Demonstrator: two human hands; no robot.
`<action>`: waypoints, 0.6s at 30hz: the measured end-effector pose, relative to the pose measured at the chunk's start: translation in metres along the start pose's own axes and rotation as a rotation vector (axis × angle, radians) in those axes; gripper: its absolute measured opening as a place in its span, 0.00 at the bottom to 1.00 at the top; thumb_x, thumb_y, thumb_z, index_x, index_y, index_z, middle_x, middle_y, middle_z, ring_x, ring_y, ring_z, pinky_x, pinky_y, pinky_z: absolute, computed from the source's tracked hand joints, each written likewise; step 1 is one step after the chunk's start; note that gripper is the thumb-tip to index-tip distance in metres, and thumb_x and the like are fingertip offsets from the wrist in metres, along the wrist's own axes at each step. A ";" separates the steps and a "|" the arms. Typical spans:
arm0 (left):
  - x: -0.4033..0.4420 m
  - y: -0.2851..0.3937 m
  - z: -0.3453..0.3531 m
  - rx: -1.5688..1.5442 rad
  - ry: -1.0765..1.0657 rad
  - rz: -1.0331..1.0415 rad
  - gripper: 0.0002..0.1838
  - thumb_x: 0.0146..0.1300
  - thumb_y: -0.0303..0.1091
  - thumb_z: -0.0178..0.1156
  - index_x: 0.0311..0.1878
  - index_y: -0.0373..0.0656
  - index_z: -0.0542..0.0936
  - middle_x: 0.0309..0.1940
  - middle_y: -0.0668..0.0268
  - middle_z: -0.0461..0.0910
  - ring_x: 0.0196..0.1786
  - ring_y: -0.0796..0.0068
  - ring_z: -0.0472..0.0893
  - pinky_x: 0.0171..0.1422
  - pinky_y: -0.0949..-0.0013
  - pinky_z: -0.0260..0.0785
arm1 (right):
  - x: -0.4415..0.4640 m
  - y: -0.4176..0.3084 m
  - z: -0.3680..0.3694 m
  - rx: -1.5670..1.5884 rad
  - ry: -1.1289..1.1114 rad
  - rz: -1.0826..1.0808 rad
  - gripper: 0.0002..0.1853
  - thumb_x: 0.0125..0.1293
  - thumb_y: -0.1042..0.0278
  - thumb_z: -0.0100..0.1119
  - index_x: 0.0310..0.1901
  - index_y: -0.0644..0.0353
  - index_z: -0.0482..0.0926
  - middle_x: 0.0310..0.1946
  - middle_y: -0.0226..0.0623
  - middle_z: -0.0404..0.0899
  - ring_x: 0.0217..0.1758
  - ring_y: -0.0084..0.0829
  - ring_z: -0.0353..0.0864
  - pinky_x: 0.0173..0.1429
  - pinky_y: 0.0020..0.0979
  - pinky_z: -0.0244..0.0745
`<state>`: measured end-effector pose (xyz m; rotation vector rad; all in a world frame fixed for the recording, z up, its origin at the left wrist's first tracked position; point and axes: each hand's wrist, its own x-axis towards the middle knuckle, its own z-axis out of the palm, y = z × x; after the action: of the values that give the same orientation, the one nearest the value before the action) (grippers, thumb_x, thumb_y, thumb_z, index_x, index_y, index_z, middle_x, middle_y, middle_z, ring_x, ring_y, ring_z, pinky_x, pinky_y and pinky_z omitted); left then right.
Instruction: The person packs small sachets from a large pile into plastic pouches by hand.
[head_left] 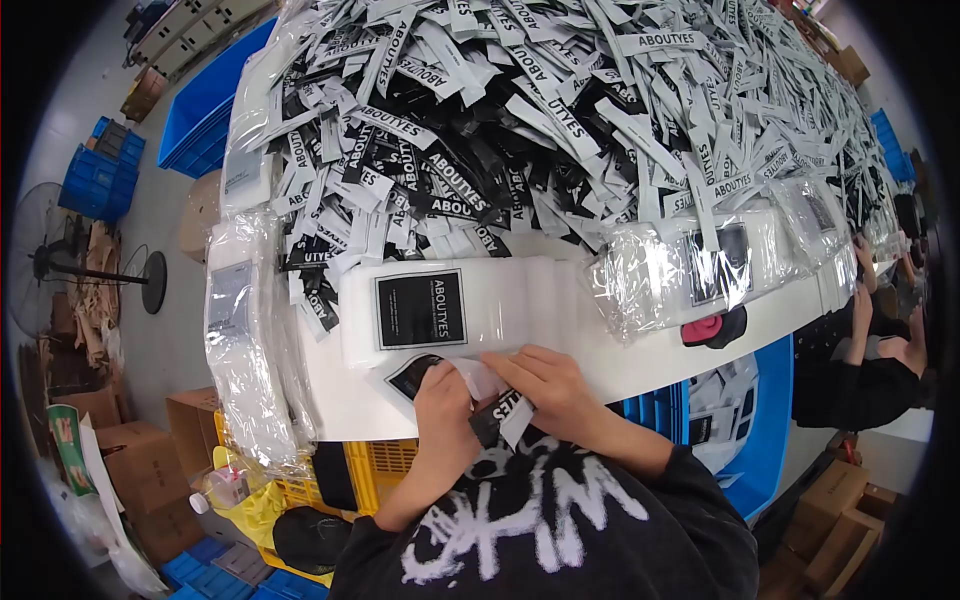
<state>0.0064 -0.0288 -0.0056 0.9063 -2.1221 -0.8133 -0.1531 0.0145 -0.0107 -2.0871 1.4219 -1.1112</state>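
Near the table's front edge, my left hand (pixel 447 408) is closed on a white plastic bag (pixel 412 375) with a black printed label. My right hand (pixel 545 388) is beside it, its fingers closed at the bag's opening and around small black and white ABOUTYES packets (pixel 503 418). How far the packets are inside the bag cannot be made out. Just beyond my hands lies a stack of white bags (pixel 510 305), the top one with a black ABOUTYES label. A large heap of black and white ABOUTYES packets (pixel 560 120) covers the back of the table.
Clear-wrapped bag bundles lie at the left (pixel 235 340) and right (pixel 640 280) of the table (pixel 590 375). A blue bin (pixel 770 420) stands below the right edge, a yellow crate (pixel 382 462) below the front. At the far right are a co-worker's arms (pixel 860 325).
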 end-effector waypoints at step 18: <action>0.001 -0.003 0.017 -0.086 -0.053 0.186 0.41 0.33 0.36 0.78 0.53 0.51 0.67 0.61 0.50 0.62 0.61 0.47 0.66 0.61 0.50 0.61 | -0.034 0.005 -0.009 0.610 0.505 0.409 0.06 0.63 0.74 0.58 0.36 0.64 0.72 0.20 0.26 0.70 0.21 0.15 0.67 0.25 0.20 0.61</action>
<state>-0.0064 -0.0265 -0.0169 0.6385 -2.1618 -0.8336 -0.1689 0.0444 -0.0217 -1.0839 1.3841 -1.6867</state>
